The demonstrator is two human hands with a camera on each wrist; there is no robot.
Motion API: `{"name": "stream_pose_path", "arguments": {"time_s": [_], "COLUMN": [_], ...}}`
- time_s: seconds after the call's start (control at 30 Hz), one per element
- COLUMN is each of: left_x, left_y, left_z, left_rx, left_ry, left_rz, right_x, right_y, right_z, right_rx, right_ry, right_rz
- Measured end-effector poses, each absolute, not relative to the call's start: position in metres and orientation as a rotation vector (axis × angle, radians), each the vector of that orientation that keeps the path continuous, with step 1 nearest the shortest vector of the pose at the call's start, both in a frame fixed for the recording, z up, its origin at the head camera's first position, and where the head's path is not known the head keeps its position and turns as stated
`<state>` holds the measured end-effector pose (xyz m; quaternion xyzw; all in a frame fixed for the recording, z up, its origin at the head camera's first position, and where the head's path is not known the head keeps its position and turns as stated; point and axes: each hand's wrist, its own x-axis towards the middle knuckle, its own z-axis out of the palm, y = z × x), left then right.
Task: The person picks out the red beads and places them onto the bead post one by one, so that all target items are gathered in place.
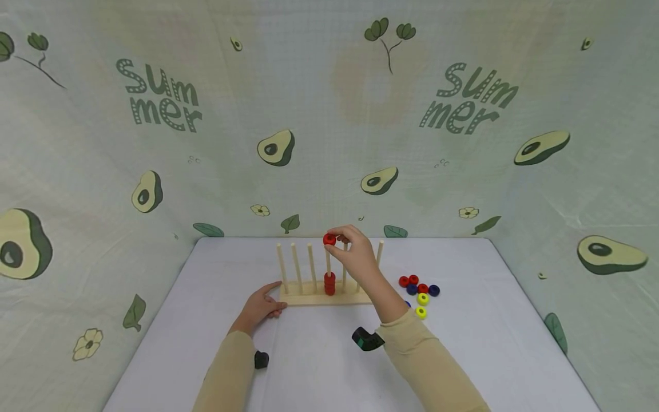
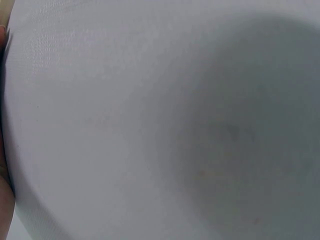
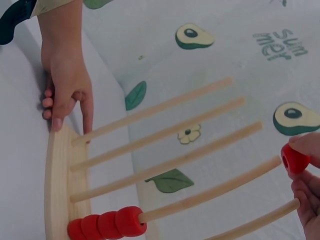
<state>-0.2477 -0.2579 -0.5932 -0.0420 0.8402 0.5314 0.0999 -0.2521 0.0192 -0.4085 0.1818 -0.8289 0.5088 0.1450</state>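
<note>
In the head view a wooden peg rack [image 1: 309, 298] stands on the table, its upright pegs rising from a flat base. My left hand [image 1: 259, 307] grips the left end of the base, thumb at the front and index finger at the back. Between thumb and fingers my right hand [image 1: 357, 255] pinches a red bead [image 3: 296, 161] right at the tip of a middle peg [image 3: 215, 192]. The bead's hole faces the peg end in the right wrist view. Low on that same peg sit several stacked red beads [image 1: 329, 284].
Right of the rack lie loose beads: red [image 1: 404, 281], dark blue [image 1: 435, 290] and yellow [image 1: 421, 312]. A patterned cloth [image 1: 319, 103] rises behind and beside the white table [image 1: 319, 366]. Mostly tabletop [image 2: 100, 125] fills the left wrist view.
</note>
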Motion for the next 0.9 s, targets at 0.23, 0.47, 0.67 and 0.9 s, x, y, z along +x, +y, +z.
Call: {"name": "stream_pose_path", "arguments": {"time_s": [0.23, 0.47, 0.67, 0.9], "left_x": [-0.2493, -0.2488, -0.2497, -0.2494], "left_y": [-0.2588, -0.2597, -0.2589, -0.2598], "left_z": [-0.593, -0.5932, -0.5937, -0.5935], "left_rx": [-0.1, -0.074, -0.083, -0.078], "left_ry": [2.478, 2.489, 2.475, 2.477], "left_rz": [1.572, 1.567, 1.591, 1.586], "right_x": [-0.2538, -0.2534, -0.2544, -0.2552], "right_y": [0.0167, 0.0147, 0.0132, 0.0128], "right_z": [-0.4094, -0.4072, -0.4065, -0.4054], "right_rx": [0.489, 0.448, 0.435, 0.442], "right_ry": [-2.419, -2.462, -2.5, -2.532], "right_rz": [1.443, 1.424, 1.397, 1.36]}}
